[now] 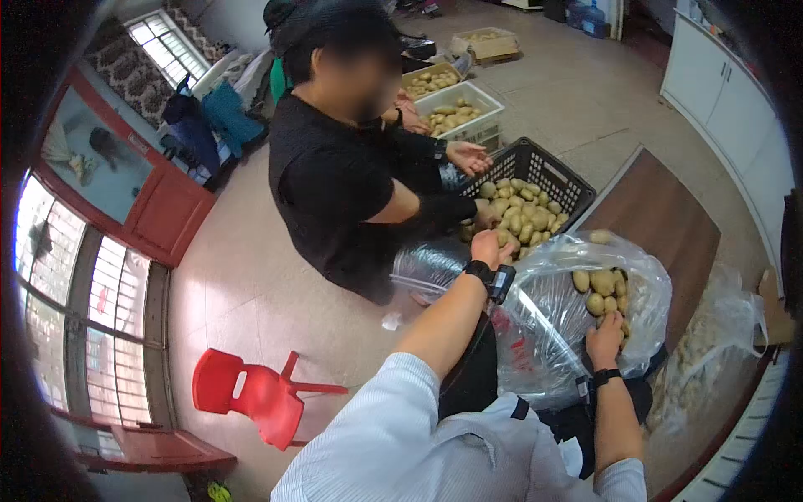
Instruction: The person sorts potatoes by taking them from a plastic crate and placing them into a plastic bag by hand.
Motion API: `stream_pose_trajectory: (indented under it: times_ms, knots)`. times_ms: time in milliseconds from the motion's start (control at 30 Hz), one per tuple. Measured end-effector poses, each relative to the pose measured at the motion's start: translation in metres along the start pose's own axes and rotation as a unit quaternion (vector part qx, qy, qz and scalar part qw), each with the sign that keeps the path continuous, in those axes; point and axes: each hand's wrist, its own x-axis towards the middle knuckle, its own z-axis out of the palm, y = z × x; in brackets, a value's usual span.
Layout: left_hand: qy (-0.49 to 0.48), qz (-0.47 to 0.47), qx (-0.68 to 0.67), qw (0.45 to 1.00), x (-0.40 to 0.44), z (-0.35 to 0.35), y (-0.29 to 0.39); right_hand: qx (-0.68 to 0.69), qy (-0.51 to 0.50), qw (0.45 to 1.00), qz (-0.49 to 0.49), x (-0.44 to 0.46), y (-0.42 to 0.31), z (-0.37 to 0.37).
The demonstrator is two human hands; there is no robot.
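My left hand (489,248) reaches to the near edge of a black plastic crate (577,186) full of potatoes (527,209). Its fingers are closed around a potato (503,238). On my lap lies a large clear plastic bag (535,326), its mouth spread wide, with several potatoes (600,293) inside. My right hand (603,341) is at the bag's opening, fingers bent against the potatoes there; the fingertips are partly hidden. Both wrists carry dark bands, the left one with a small device.
A co-worker in black (335,167) sits to the left, both hands at the crate. Behind stand a white crate (493,113) and boxes of potatoes. A brown board (652,209) and another potato bag (711,335) are on the right; a red chair (251,393) is left.
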Motion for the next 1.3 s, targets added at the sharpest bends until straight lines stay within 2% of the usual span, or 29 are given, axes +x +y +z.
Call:
stream_pose_trajectory:
  times_ms: [33, 133, 167, 200, 333, 367, 400, 433, 467, 500, 533, 567, 667, 700, 767, 833, 933, 1100, 1167, 1233, 1300]
  knots:
    - [-0.005, 0.004, -0.008, 1.000, 0.002, 0.000, -0.004, 0.000, 0.004, 1.000, 0.006, 0.000, 0.001, 0.000]
    - [0.017, 0.062, 0.126, 0.990, -0.013, 0.009, 0.019, -0.002, 0.001, 1.000, 0.003, -0.001, 0.000, 0.001]
    - [0.061, -0.050, -0.026, 0.997, -0.021, 0.019, 0.044, 0.001, -0.002, 1.000, 0.006, 0.000, 0.000, 0.002]
    - [0.103, -0.160, -0.177, 0.966, -0.021, 0.020, 0.049, 0.005, -0.005, 1.000, 0.009, 0.000, 0.000, 0.002]
    - [0.098, -0.139, -0.189, 0.967, -0.017, 0.011, 0.038, 0.013, -0.003, 1.000, 0.019, 0.001, -0.005, -0.002]
    - [0.030, 0.032, 0.086, 0.995, -0.007, -0.006, 0.014, 0.006, -0.003, 1.000, 0.029, 0.001, -0.009, -0.004]
    - [-0.017, 0.113, 0.225, 0.968, -0.005, -0.005, 0.014, -0.001, -0.003, 0.999, 0.039, 0.001, -0.011, -0.006]
    - [-0.042, 0.204, 0.349, 0.914, -0.004, -0.004, 0.012, 0.000, 0.001, 0.999, 0.040, 0.001, -0.012, -0.007]
    - [0.002, 0.052, 0.094, 0.994, -0.001, 0.000, 0.010, 0.014, 0.006, 0.999, 0.043, 0.001, -0.013, -0.007]
    - [0.046, -0.107, -0.169, 0.979, -0.003, 0.004, 0.012, 0.029, 0.011, 0.998, 0.046, 0.000, -0.013, -0.008]
    - [0.011, -0.021, -0.013, 1.000, 0.007, -0.008, -0.012, 0.030, 0.013, 0.998, 0.046, 0.001, -0.010, -0.006]
    - [0.005, 0.072, 0.142, 0.987, 0.016, -0.020, -0.036, 0.023, 0.008, 0.999, 0.044, 0.003, -0.007, -0.002]
    - [0.014, -0.026, 0.175, 0.984, 0.002, -0.011, 0.002, 0.036, 0.007, 0.999, 0.041, 0.003, -0.003, 0.003]
    - [0.032, -0.079, 0.062, 0.994, -0.004, -0.004, 0.016, 0.055, 0.009, 0.998, 0.040, 0.002, -0.002, 0.003]
    - [0.048, -0.130, -0.052, 0.989, -0.011, 0.007, 0.031, 0.055, 0.024, 0.998, 0.026, 0.004, 0.002, 0.008]
    - [0.115, -0.166, -0.146, 0.968, -0.016, 0.015, 0.040, 0.055, 0.039, 0.998, 0.012, 0.004, 0.007, 0.012]
    - [0.114, -0.185, -0.179, 0.959, -0.020, 0.020, 0.052, 0.066, 0.044, 0.997, 0.002, 0.004, 0.007, 0.014]
    - [0.103, -0.154, -0.208, 0.960, -0.028, 0.029, 0.083, 0.074, 0.018, 0.997, 0.031, 0.001, -0.001, 0.002]
    - [0.151, -0.109, -0.389, 0.902, -0.040, 0.043, 0.129, 0.072, 0.004, 0.997, 0.022, 0.003, 0.000, 0.003]
    - [0.163, -0.101, -0.421, 0.886, -0.048, 0.041, 0.153, 0.044, 0.016, 0.998, 0.031, 0.004, 0.004, 0.009]
    - [0.049, -0.045, -0.520, 0.851, -0.064, 0.037, 0.169, 0.047, 0.010, 0.999, 0.021, 0.004, 0.011, 0.017]
